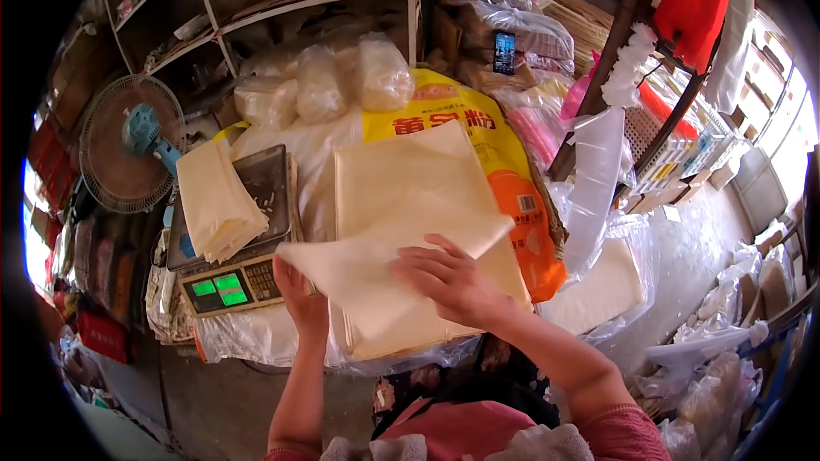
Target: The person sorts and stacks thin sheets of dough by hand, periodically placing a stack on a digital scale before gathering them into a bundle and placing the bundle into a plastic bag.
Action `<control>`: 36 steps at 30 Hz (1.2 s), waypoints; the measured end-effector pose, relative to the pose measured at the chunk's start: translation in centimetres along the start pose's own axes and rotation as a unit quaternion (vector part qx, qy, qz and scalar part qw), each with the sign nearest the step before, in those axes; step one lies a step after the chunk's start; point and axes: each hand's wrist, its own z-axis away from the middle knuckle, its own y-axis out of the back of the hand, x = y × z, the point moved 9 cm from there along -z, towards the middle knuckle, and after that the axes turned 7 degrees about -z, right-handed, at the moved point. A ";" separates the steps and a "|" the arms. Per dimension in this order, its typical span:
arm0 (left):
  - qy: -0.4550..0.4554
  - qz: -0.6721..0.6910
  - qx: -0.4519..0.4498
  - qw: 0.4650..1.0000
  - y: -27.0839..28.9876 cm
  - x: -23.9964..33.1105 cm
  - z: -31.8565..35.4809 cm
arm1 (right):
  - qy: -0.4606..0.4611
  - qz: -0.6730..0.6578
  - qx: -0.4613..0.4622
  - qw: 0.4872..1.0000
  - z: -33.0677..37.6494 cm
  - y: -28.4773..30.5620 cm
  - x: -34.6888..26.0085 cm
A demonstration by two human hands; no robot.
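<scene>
A thin, limp cream sheet [363, 269] is lifted and bent over a broad stack of like sheets [410, 166] in front of me. My left hand [299, 294] pinches its left corner between thumb and fingers. On the sheet's right part lies my right hand [448, 282], its fingers stretched out and slightly blurred by motion. To the left, a folded pile of cream sheets [218, 205] rests on the pan of a digital scale [282, 277] with a lit green display. What the sheets are made of I cannot tell.
A yellow and orange printed sack [525, 213] lies under the stack's right side. Clear bags [320, 85] stand behind it. A fan [132, 141] is at the left. Another bagged cream stack [606, 286] sits to the right, near a dark metal post [598, 77].
</scene>
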 end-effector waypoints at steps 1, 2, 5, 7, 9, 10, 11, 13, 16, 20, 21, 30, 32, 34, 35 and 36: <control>0.124 0.132 -0.004 0.983 0.3 -4.8 1.4 | 0.001 -0.003 -0.003 1.000 1.2 0.1 0.0; 0.084 0.243 0.026 0.966 1.0 -7.5 2.6 | -0.034 -0.020 -0.007 0.999 3.0 -1.0 0.8; 0.097 0.052 -0.205 0.973 -3.7 -6.3 5.0 | -0.139 -0.103 -0.036 0.984 11.1 -2.9 6.0; -0.238 -0.023 -0.249 0.939 -3.6 -0.9 5.1 | -0.274 -0.282 -0.070 0.917 15.0 -3.8 8.2; -0.053 -0.124 -0.426 0.895 -6.2 -3.8 6.7 | -0.388 -0.379 -0.007 0.840 17.5 -3.5 10.8; 0.225 -0.075 -0.338 0.911 -5.8 -6.6 7.1 | -0.388 -0.384 -0.010 0.837 17.4 -4.1 11.3; 0.227 -0.076 -0.340 0.909 -6.7 -6.1 6.6 | -0.488 -0.370 0.026 0.790 18.8 -4.5 13.3; 0.335 0.002 -0.312 0.889 -7.7 -6.2 6.0 | -0.579 -0.352 0.061 0.733 19.6 -4.8 15.1; 0.126 -0.211 -0.220 0.944 -7.6 -4.7 4.6 | -0.598 -0.114 -0.036 0.792 18.0 -4.1 15.8; -0.202 -0.363 -0.307 0.856 -11.7 -0.2 6.1 | -0.531 -0.032 -0.009 0.847 18.0 -4.0 16.1; -0.204 -0.378 -0.345 0.835 -12.2 -0.1 6.8 | -0.457 0.034 0.011 0.889 17.5 -3.5 15.8; -0.213 -0.309 -0.441 0.815 -10.6 -2.8 3.5 | -0.276 0.074 -0.279 0.917 13.6 -3.3 12.7; -0.176 -0.290 -0.457 0.823 -10.6 -1.8 2.6 | -0.235 -0.070 -0.197 0.949 13.8 -1.6 12.3; 0.204 -0.096 -0.385 0.895 -9.2 -4.7 1.3 | -0.383 -0.125 -0.127 0.906 15.1 -0.9 14.8; 0.204 -0.097 -0.384 0.895 -9.6 -5.4 1.2 | -0.514 -0.182 -0.056 0.836 16.6 -0.9 16.2; 0.211 -0.054 -0.309 0.926 -9.8 -6.9 0.4 | -0.538 -0.148 -0.024 0.829 16.3 -1.0 16.9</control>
